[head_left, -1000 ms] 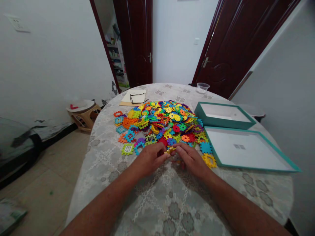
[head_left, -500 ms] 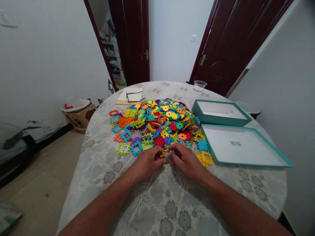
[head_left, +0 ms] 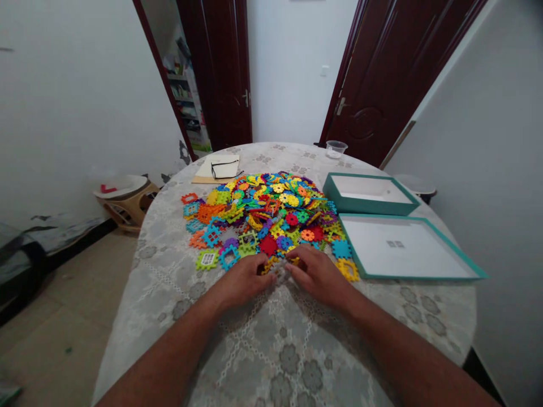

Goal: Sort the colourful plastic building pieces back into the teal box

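Both hands meet at the near edge of a heap of colourful plastic building pieces (head_left: 268,246). My left hand (head_left: 245,278) is closed, its thumb and fingers pinching the left side of a grey interlocking block (head_left: 279,270). From the other side my right hand (head_left: 316,275) grips the same block between thumb and fingertips. A yellow toothed piece (head_left: 270,263) shows right behind the grey one, between the hands; whether the two are joined I cannot tell. Left of my left hand lie a blue square frame (head_left: 229,257) and a green window piece (head_left: 207,259).
Right of the heap sit a deep teal box (head_left: 368,206) and a shallow teal lid (head_left: 424,276). Glasses (head_left: 224,169) rest on a notebook (head_left: 202,174) at the back left. A clear plastic bowl (head_left: 336,150) stands near the far edge of the table (head_left: 292,362).
The whole scene has shifted a little left as the camera turned. My thumbs are slightly farther apart, and more of the grey block shows between them.
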`<state>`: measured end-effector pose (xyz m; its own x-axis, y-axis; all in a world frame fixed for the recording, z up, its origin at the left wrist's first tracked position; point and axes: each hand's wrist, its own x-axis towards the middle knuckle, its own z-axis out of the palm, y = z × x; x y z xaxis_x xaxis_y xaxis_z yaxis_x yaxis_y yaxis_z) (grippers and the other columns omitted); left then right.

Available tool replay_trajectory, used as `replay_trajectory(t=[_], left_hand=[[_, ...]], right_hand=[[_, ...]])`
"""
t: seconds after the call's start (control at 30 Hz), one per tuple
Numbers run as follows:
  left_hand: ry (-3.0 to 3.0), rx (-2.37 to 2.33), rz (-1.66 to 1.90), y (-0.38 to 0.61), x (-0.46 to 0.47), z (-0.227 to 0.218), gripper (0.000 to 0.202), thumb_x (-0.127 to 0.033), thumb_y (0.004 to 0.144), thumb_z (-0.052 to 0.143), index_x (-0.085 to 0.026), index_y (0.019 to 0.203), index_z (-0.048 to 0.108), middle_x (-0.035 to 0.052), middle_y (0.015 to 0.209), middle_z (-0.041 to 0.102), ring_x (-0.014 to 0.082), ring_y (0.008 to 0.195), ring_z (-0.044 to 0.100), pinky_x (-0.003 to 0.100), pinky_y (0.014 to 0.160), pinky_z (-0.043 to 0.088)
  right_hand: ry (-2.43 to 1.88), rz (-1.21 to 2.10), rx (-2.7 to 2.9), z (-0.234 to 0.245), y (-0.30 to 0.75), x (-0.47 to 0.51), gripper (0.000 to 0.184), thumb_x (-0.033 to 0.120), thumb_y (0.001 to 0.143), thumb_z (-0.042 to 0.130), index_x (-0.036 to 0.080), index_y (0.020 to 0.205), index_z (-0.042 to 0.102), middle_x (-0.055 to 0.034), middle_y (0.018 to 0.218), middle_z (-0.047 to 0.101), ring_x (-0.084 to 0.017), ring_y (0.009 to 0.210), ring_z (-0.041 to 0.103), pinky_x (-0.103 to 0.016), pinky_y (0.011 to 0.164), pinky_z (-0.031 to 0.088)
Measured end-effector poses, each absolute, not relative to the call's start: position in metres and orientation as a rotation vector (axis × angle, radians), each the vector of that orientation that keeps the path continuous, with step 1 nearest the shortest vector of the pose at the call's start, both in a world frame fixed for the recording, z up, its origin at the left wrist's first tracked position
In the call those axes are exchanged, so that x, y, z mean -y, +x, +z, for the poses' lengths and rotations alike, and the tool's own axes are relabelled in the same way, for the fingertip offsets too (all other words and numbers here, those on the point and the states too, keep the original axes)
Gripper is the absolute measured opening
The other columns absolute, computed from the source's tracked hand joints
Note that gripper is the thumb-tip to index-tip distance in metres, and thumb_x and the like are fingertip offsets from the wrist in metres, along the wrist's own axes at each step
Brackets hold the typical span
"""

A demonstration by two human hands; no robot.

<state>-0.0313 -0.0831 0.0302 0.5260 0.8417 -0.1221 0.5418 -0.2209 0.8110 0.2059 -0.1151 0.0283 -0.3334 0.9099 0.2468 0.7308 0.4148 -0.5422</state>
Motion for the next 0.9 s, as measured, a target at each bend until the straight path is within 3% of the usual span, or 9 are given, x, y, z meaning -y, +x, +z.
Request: replay_trajectory(t=[0.17,0.33,0.47,0.57,0.73,0.9], left_hand=[[2.085,-1.177,0.491,-0.03,0.09,0.027,0.001,-0.021,0.084,0.062,-0.022,0.083,0.063,0.0002,0.078,0.064,0.0166,0.072,0.054,0.027,0.062,0.034],[2.265,-1.174,0.512,-0.02,0.1,0.027,0.01,-0.014,0.082,0.059,-0.022,0.086,0.063,0.003,0.085,0.068,0.0205,0.08,0.062,0.031,0.071,0.043],[2.306,-1.058,0.582,-0.013,0.104,0.022,0.032,-0.011,0.086,0.054,-0.023,0.113,0.068,0.0071,0.11,0.074,0.0239,0.102,0.068,0.036,0.09,0.052],[2.319,-0.991,0.658,-0.01,0.107,0.014,0.046,-0.01,0.089,0.051,-0.022,0.133,0.062,0.0103,0.126,0.072,0.025,0.114,0.068,0.04,0.103,0.053],[2.254,-1.044,0.663,-0.006,0.109,0.002,0.052,-0.014,0.091,0.055,-0.019,0.143,0.054,0.0131,0.127,0.072,0.0261,0.114,0.069,0.041,0.102,0.055],[2.229,-1.064,0.735,-0.007,0.109,-0.008,0.052,-0.013,0.091,0.057,-0.021,0.143,0.051,0.0117,0.128,0.07,0.025,0.114,0.068,0.041,0.102,0.054]], right_hand=[[-1.593,0.237,2.442,0.034,0.214,0.119,0.025,0.024,0.094,0.069,0.024,0.118,0.067,-0.0088,0.116,0.066,-0.023,0.099,0.067,-0.031,0.079,0.05],[-1.693,0.151,2.506,0.037,0.217,0.123,0.021,0.028,0.09,0.073,0.022,0.109,0.065,-0.0096,0.116,0.064,-0.025,0.096,0.068,-0.032,0.076,0.05],[-1.633,0.19,2.556,0.038,0.222,0.123,0.019,0.022,0.091,0.068,0.022,0.109,0.064,-0.0101,0.119,0.062,-0.024,0.095,0.068,-0.032,0.075,0.05],[-1.613,0.214,2.546,0.039,0.228,0.119,0.015,0.014,0.091,0.061,0.02,0.105,0.064,-0.0107,0.116,0.063,-0.022,0.09,0.067,-0.032,0.074,0.049],[-1.482,0.281,2.288,0.041,0.238,0.11,0.025,0.004,0.091,0.052,0.019,0.107,0.065,-0.0081,0.103,0.067,-0.022,0.099,0.065,-0.033,0.085,0.049],[-1.13,0.499,2.235,0.039,0.224,0.113,0.027,0.007,0.096,0.053,0.022,0.116,0.065,-0.0081,0.111,0.071,-0.022,0.104,0.066,-0.036,0.091,0.051]])
